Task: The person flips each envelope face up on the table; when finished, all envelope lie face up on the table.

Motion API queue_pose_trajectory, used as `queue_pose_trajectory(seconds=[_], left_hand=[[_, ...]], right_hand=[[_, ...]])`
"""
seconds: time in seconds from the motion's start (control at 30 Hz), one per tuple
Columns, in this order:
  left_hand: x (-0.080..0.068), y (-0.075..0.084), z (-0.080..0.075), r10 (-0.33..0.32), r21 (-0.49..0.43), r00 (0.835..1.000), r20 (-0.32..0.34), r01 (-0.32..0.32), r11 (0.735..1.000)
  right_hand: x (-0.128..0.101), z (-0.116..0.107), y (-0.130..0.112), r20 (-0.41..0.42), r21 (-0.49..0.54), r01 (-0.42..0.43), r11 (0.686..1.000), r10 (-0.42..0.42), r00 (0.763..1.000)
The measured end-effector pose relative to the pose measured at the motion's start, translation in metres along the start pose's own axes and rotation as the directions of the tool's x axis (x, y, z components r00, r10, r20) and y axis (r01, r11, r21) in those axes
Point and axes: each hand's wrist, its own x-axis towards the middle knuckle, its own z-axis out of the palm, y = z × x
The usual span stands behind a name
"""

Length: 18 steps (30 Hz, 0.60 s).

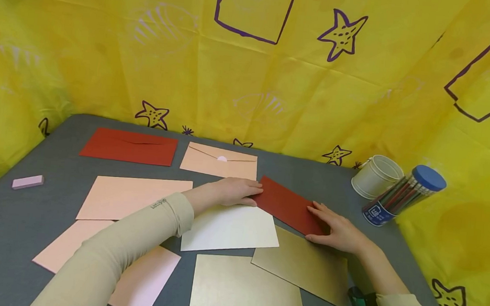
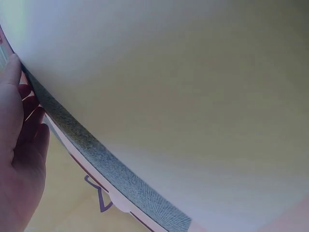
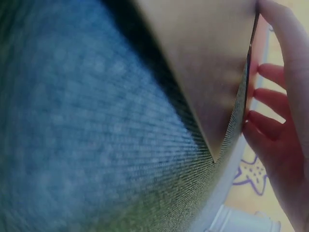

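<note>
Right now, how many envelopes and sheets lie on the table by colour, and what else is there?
Dark red: 2, one at the back, one under both hands
Peach or pink: 4
White: 1
Gold: 2
Eraser: 1
White cup: 1
Pencil tube: 1
Total: 12

The grey worktop (image 1: 1, 230) carries scattered envelopes, red (image 1: 130, 146), pink (image 1: 133, 198), cream (image 1: 230, 228) and gold (image 1: 245, 290), plus an eraser (image 1: 28, 182), a tin cup (image 1: 376, 176) and a pencil tube (image 1: 403, 194).
</note>
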Motion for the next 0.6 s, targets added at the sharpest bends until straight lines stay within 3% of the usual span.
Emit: queue_pose_trajectory(seconds=[0.3, 0.47, 0.6], left_hand=[[-0.0003, 0.0008, -0.0002, -0.012, 0.005, 1.0, 0.008, 0.012, 1.0], [-0.0006, -0.0003, -0.0006, -0.035, -0.04, 0.999, 0.019, 0.035, 0.999], [-0.0014, -0.001, -0.0004, -0.015, -0.048, 1.0, 0.004, 0.016, 0.999]], right_hand=[[0.0003, -0.0023, -0.002, -0.02, -0.106, 0.026, 0.994, -0.028, 0.999], [0.0009, -0.0033, -0.0022, -0.071, -0.115, 0.074, 0.991, -0.083, 0.994], [-0.0005, -0.0033, -0.0003, -0.133, -0.108, 0.124, 0.986, -0.138, 0.982]])
